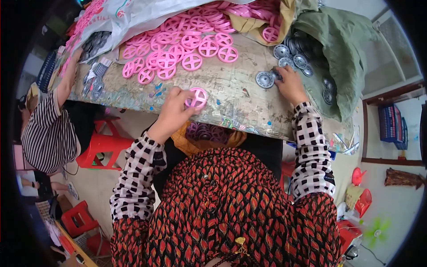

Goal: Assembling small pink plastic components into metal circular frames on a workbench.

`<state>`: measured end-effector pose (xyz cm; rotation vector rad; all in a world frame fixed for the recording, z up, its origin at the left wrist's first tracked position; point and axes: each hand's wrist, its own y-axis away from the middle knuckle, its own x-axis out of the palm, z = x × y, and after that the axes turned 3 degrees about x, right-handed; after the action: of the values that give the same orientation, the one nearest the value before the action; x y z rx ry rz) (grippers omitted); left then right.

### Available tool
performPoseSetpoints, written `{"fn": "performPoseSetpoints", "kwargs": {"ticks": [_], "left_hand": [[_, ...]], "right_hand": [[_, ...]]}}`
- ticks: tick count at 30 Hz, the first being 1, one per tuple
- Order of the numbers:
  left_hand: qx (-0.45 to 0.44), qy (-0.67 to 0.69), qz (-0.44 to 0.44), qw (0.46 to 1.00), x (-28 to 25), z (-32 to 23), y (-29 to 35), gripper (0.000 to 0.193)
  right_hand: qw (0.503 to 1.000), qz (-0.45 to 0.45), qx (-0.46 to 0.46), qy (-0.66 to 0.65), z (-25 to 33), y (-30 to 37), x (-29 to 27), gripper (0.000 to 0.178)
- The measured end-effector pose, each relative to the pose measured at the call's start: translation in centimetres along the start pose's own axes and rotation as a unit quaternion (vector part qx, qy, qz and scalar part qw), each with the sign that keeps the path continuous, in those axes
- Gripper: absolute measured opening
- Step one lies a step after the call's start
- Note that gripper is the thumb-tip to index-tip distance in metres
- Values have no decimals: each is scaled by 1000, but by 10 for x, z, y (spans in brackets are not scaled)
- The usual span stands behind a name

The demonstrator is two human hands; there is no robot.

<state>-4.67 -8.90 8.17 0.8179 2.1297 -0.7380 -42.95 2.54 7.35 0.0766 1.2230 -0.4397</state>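
Observation:
My left hand (171, 110) pinches a pink four-spoked plastic ring (199, 98) just above the table's near edge. On the right, my right hand (291, 84) has its fingers closed on a dark grey disc (277, 75), mostly hidden by the fingertips. Beside it lies a round grey hubcap-like disc (264, 80), flat on the table; whether the fingers touch it too I cannot tell. Several more grey discs (300, 60) spill from a green sack (340, 53) just beyond my right hand. A big heap of pink spoked rings (191, 41) spreads across the table's far middle.
The worn table (249, 104) has its near edge before me. A yellow bag (180, 139) holding dark purple rings sits below that edge. White sacking (138, 20) lies at the far left. A person in a striped shirt (49, 131) reaches in at left, near a red stool (104, 149).

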Motion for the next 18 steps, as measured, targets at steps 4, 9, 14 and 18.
{"fn": "performPoseSetpoints", "kwargs": {"ticks": [4,9,14,18], "left_hand": [[-62,-2,9,998,6,10,-10,60],[-123,30,70,990,-2,-8,-31,58],[-271,263,73,923,14,-16,-21,48],[-279,559,49,779,28,-29,-14,30]], "right_hand": [[1000,19,-3,8,-5,-12,-5,56],[995,84,46,-25,-9,-21,-9,65],[961,6,176,-211,-37,0,-12,43],[854,-147,72,-493,27,32,-11,26]]}}
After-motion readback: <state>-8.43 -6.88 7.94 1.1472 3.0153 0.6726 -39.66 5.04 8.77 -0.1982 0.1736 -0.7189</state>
